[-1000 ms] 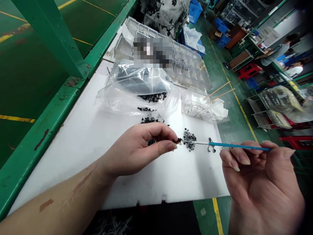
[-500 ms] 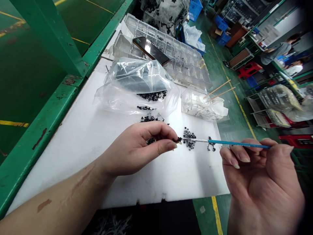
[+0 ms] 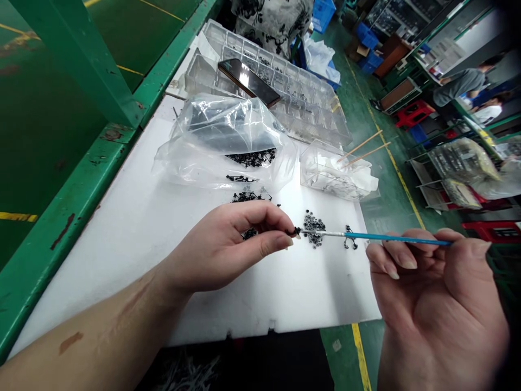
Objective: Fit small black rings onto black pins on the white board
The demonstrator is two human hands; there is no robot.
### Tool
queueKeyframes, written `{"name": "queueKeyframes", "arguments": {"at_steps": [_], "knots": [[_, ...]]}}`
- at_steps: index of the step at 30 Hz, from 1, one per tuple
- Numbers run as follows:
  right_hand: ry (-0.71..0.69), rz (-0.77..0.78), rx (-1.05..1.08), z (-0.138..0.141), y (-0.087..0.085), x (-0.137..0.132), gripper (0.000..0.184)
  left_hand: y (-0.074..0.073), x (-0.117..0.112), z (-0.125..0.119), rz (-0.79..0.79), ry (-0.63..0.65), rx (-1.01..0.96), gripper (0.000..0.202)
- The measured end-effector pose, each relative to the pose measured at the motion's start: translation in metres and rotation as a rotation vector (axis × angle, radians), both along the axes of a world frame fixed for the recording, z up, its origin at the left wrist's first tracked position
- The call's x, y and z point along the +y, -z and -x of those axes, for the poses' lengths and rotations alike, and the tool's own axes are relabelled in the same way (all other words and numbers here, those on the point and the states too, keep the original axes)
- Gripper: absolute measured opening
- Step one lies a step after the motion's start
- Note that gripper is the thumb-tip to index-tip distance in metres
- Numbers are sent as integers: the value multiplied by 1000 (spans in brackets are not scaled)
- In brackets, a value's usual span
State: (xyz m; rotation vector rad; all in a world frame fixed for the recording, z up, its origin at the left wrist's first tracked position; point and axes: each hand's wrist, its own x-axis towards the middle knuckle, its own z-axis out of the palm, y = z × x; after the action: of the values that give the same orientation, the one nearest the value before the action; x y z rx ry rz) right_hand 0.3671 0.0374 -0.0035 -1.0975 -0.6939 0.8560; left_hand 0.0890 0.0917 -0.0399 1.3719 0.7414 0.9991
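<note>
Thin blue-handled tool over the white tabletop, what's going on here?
A person's right hand holds the thin blue-handled tool, its silvery end at a small black part pinched in the left hand. Small round black-and-grey pieces lie piled on the white tabletop; a clear plastic bag with black parts sits farther back.

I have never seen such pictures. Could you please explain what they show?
There is no machine here: someone works bare-handed. Every picture comes from one camera worn on the head, looking forward and down. The left hand pinches a small black part. The right hand holds a thin blue-handled tool, its tip at that part; I cannot tell if they touch. On the white surface are small ring-like pieces, a plastic bag with black parts, and a clear box with two wooden sticks. Behind, a phone rests on a divided tray.
</note>
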Motion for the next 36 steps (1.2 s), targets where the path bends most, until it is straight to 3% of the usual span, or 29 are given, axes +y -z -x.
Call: {"name": "queueKeyframes", "arguments": {"at_steps": [5, 9, 12, 14, 18, 22, 27, 36], "knots": [[18, 8, -12, -2, 2, 0, 15, 0, 0, -1, 11, 2, 1, 4], [34, -47, -69, -22, -4, 5, 15, 1, 1, 0, 8, -4, 19, 4], [163, -111, -104, -49, -9, 26, 16, 3, 0, 3, 0, -8, 42, 4], [293, -68, -62, -71, -7, 47, 19, 6, -1, 4, -11, -21, 71, 5], [365, 60, 24, -116, 13, 91, 23, 13, 1, 7, -62, -39, 144, 6], [401, 151, 88, -140, 42, 114, 21, 17, 2, 9, -69, -37, 222, 10], [394, 216, 106, -142, 62, 124, 17, 20, 1, 11, -40, -42, 262, 14], [372, 345, 8, -148, 72, 121, 23, 20, 1, 10, -27, -51, 260, 15]]}}
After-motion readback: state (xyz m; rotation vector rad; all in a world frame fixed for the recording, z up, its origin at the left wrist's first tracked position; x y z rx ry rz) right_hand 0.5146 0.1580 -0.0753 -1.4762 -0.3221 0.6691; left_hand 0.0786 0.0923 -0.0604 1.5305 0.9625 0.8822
